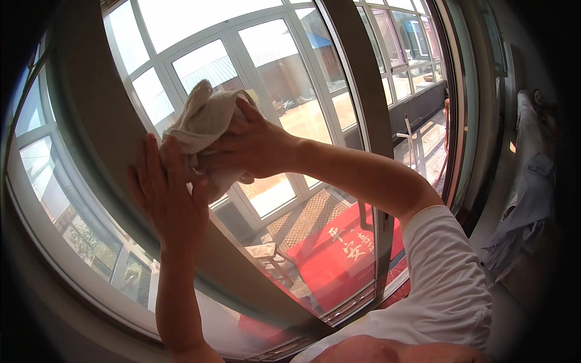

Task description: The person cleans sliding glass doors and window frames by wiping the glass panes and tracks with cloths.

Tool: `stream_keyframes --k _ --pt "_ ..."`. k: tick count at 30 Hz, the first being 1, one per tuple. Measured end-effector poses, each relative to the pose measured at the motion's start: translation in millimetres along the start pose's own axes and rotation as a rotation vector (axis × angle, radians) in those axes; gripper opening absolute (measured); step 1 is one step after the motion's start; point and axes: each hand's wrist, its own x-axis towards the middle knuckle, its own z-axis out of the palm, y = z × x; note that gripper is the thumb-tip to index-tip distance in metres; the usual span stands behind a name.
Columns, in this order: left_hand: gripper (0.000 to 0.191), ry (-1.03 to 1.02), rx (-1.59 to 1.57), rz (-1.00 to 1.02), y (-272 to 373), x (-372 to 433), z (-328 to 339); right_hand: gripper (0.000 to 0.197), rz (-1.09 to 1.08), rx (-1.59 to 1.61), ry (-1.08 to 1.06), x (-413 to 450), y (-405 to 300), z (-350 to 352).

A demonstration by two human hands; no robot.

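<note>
My right hand (258, 145) presses a bunched white cloth (199, 122) against the glass pane (317, 218) of a door, near its left edge. The cloth bulges up past my fingers, and a part of it hangs below the palm. My left hand (170, 190) lies with fingers spread over the door's wide frame (97, 100), just left of the cloth. Whether its fingertips touch the cloth, I cannot tell. Both arms are raised in front of me.
Beyond the glass, a red mat (331, 258) bearing writing and a small wooden stool (265, 252) are on the floor. A dark frame upright (358, 90) stands right of the pane. Grey fabric (531, 181) hangs at the far right.
</note>
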Motion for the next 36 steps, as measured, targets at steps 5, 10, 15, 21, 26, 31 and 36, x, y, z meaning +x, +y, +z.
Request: stream_keyframes --k 5,10,15,21,26,31,36 --pt "0.067 0.003 0.055 0.001 -3.6 -1.6 12.7 0.053 0.01 -0.366 0.185 55.9 122.9 -27.8" --pt "0.061 -0.024 0.198 0.081 -15.5 -0.5 4.5 0.055 0.383 -0.103 0.147 87.3 204.9 -83.5" --pt "0.054 -0.026 0.128 0.059 -19.4 4.5 1.6 0.056 0.029 -0.348 0.24 25.3 209.3 -95.8" --pt "0.064 -0.04 0.077 0.036 -9.9 -7.8 -5.0 0.027 0.691 0.293 0.425 1.8 159.9 -111.8" --pt "0.063 -0.03 -0.017 0.029 -19.6 -15.4 -6.1 0.025 0.749 0.625 0.188 4.0 167.7 -141.3" --pt "0.064 0.009 0.005 0.023 -10.3 -8.1 1.3 0.053 0.272 -0.08 0.056 -52.9 250.2 -142.1" --pt "0.064 0.025 -0.002 0.0 -13.6 -13.0 8.5 0.077 0.189 -0.461 0.004 -88.9 285.1 -152.1"
